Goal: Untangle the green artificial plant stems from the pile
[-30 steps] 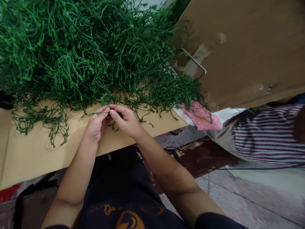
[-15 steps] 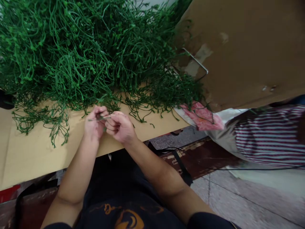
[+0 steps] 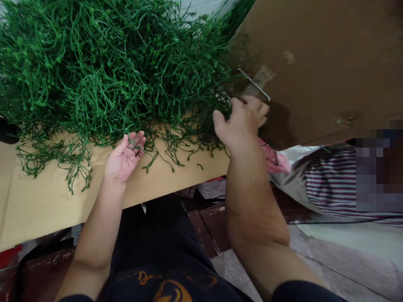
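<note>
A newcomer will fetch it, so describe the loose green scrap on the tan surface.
Start at the big green heap, then drop to the tan surface before it. Between the left hand and right hand, towards the near edge, lies the scrap. It is short, curved and alone, unlike the long stems nearby.

Green stem heap point(image 3: 103, 79) cut by left edge; pink bag point(image 3: 278, 161) partly behind right forearm point(image 3: 248, 167).
</note>
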A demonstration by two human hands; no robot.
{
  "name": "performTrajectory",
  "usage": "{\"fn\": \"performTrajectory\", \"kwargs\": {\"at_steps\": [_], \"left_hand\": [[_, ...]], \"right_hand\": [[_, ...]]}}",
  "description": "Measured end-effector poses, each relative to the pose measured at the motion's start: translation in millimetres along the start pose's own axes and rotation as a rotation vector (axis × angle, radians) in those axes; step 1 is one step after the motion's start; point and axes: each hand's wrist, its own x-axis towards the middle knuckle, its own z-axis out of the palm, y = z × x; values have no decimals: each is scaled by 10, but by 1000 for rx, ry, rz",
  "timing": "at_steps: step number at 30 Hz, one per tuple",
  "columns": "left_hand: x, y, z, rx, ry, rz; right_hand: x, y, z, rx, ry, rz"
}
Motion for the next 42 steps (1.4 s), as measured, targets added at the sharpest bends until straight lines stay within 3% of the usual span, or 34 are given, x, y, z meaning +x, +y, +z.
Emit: {"fn": "performTrajectory", "kwargs": {"at_steps": [2,4,5,7,9,11,15,18,22,28,33,35,38,42], "left_hand": [[3,-14,11,42,-14,4],[6,-41,25,81,-14,15],[7,-57,33,98,-7,22],[8,-87,47,121,13,40],[8,-107,57,122,25,54],[6,-113,64,108,31,62],[3,-112,81,99,12,61],[1,-116,87,111,-37,67],[-9,-115,55,129,-56,116],[-9,-161,16,223,-41,149],[-6,-165,39,212,-70,133],[-13,-135,38,171,-46,92],[-16,-106,21,141,-1,82],[-3,-138,6,231,2,145]], "right_hand": [[-132,-93,9,33,1,-53],[-375,-342,34,226,-121,-159],[-515,-494,55,363,-235,-209],[-781,-790,116,652,-583,-253],[-976,-1003,196,866,-832,-172],[-1072,-1101,271,1068,-917,-12],[-1036,-1081,336,1426,-963,424],[-967,-1066,310,1580,-923,747],[-951,-1115,251,1699,-888,960],[-975,-1122,278,1738,-981,914],[-985,-1081,317,1754,-883,871],[-995,-1058,293,1746,-907,838],[-1013,-1010,248,1679,-1009,688],[-1026,-965,259,1520,-1000,475]]}}
